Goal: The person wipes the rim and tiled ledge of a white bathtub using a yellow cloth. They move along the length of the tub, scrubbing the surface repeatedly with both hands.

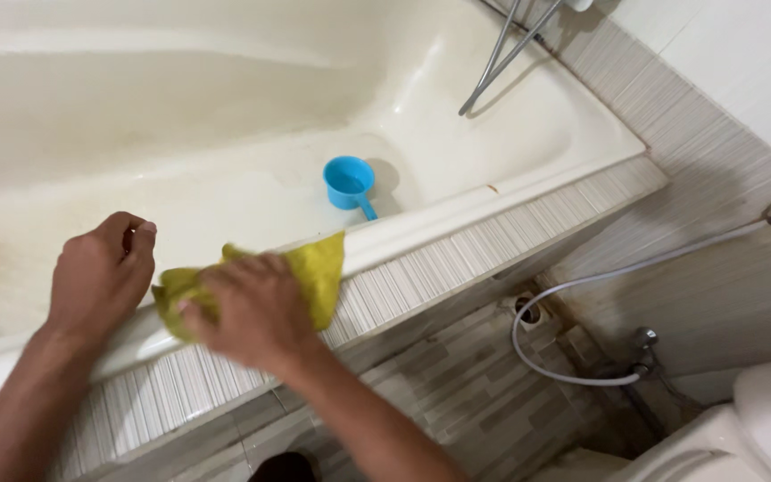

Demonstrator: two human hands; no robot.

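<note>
The right hand (256,308) lay palm down on a yellow cloth (319,268), fingers spread and pressing it flat against the tub rim (457,214); the hand was blurred. The cloth sat bunched on the rim's edge, one corner pointing toward the basin and part of it hidden under the palm. The left hand (100,277) rested just beside it on the rim, curled into a loose fist and holding nothing.

Judging from this, the cloth could slide off the narrow, smooth rim into the tub (225,107) or down onto the tiled floor (457,393), since only the palm's pressure kept it there. A hand leaning on a possibly wet rim could slip too.

Inside the tub, near the cloth, a blue dipper (350,183) stood upright with its handle toward the rim, well within reach of a wide swipe. A shower hose (497,58) hung at the far end. A white hose (582,286) looped over the floor beside a valve (644,344), and a toilet (760,428) stood at the lower right.
</note>
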